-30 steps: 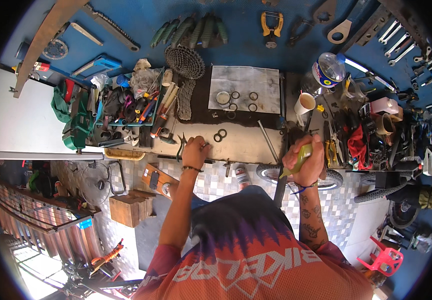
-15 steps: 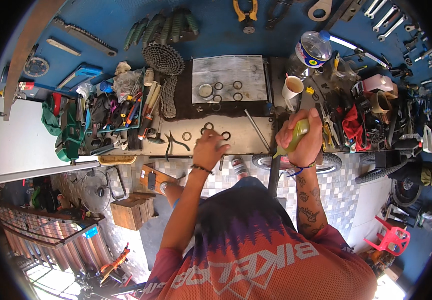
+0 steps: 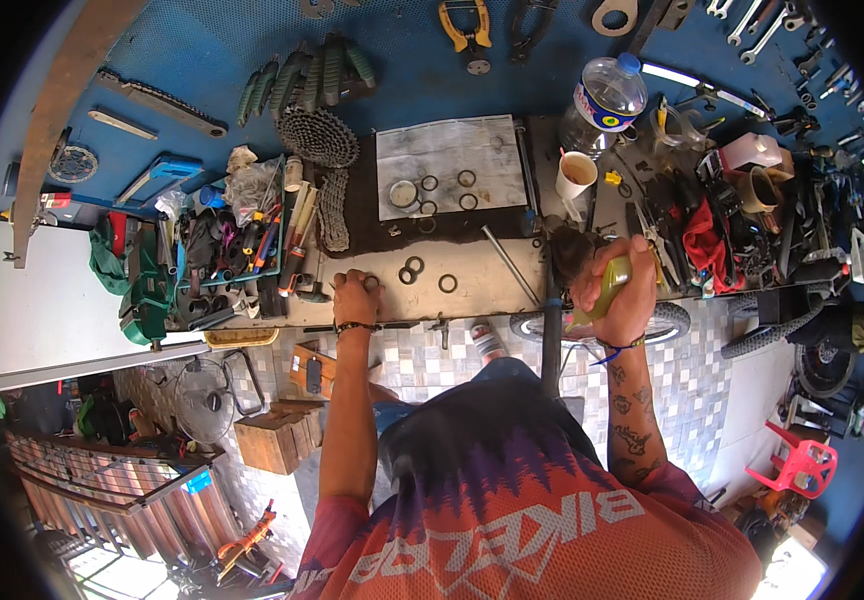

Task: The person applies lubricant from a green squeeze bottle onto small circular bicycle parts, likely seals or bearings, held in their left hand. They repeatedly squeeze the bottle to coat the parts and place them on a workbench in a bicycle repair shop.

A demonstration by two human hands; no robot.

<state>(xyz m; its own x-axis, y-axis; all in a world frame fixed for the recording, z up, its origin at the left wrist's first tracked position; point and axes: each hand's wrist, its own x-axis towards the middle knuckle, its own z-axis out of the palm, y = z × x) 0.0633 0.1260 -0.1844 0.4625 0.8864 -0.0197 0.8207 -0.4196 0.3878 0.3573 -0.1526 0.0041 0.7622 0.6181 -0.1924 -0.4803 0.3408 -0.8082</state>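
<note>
My right hand [image 3: 622,292] is wrapped round a yellow-green squeeze bottle [image 3: 612,283], raised over the bench's front edge, with its narrow tip down to the left. My left hand [image 3: 356,298] rests at the front of the bench [image 3: 472,308], fingers bent in round a small ring [image 3: 370,284] that they partly cover. To its right lie two dark rings touching [image 3: 411,270] and one separate ring [image 3: 448,283]. Further back, a white sheet [image 3: 452,140] bears several thin rings [image 3: 466,179] and a round tin [image 3: 403,194]. The pliers are mostly hidden by my left hand.
A metal rod [image 3: 510,264] lies slantwise between my hands. Behind my right hand stand a paper cup [image 3: 576,174] and a large plastic bottle [image 3: 607,100]. Tools crowd both bench ends. A sprocket cassette [image 3: 318,137] and chain [image 3: 333,210] lie left of the sheet.
My left hand has moved left and down from the dark rings to the single ring by the pliers. My right hand keeps the squeeze bottle, slightly lower and further right. The view has shifted a little.
</note>
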